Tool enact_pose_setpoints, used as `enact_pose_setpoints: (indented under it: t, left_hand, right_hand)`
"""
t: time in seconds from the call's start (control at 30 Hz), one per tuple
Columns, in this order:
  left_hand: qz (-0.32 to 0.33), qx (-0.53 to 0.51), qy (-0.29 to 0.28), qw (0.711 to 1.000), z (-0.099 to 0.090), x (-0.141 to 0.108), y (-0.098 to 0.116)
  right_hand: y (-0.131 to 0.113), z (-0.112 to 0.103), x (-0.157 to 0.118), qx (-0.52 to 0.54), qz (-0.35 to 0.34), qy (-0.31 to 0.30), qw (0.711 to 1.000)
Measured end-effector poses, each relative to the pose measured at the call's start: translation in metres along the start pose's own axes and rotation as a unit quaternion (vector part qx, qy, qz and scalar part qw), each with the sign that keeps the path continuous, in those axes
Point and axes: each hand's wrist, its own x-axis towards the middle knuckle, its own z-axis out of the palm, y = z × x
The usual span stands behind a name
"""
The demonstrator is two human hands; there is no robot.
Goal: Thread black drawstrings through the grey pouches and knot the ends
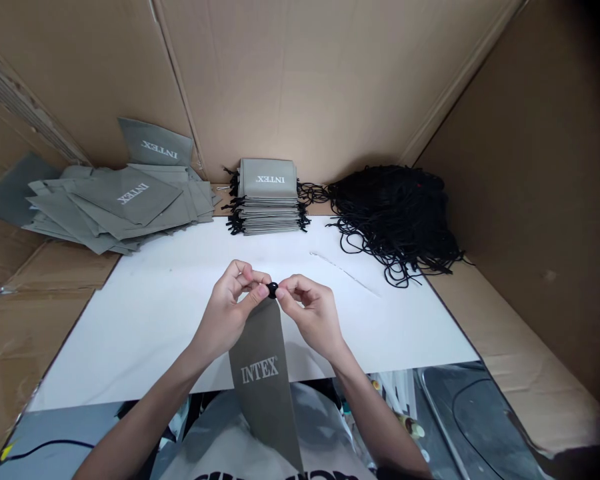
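Observation:
A flat grey fabric pouch [261, 370] with white INTEX lettering hangs from my fingers in front of my body. Its top is gathered to a small black bit of cord [273, 290], bunched or knotted; its exact form is too small to tell. My left hand [233, 303] pinches the pouch's top and the cord between thumb and fingers. From the other side, my right hand [313, 313] closes thumb and fingertips on the same cord. Both hands are just above the white tabletop [170, 333].
At the back left lies a loose heap of grey pouches [130, 200]. A neat stack of pouches with black cord ends [269, 200] stands at back centre, beside a tangled pile of black cords [395, 213]. A thin metallic needle-like tool [345, 272] lies nearby. Cardboard walls [330, 87] surround the table.

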Motion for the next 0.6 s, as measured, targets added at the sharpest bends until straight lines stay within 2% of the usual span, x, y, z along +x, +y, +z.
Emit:
enact_pose_setpoints:
  t: [0.13,0.37,0.6]
  left_hand:
    - [0.028,0.106,-0.019,0.994,-0.003,0.001,0.0]
    - [0.104,0.166,0.01,0.981,0.002,-0.002,-0.001]
    - [0.156,0.201,0.085,0.963,0.004,-0.008,-0.001]
  right_hand:
    - [0.004,-0.003,-0.002,-0.023,-0.026,-0.003,0.999]
    - [0.011,-0.006,-0.001,0.007,-0.057,0.005,0.998]
    - [0.011,0.0,0.0,0.03,-0.046,0.025,0.998]
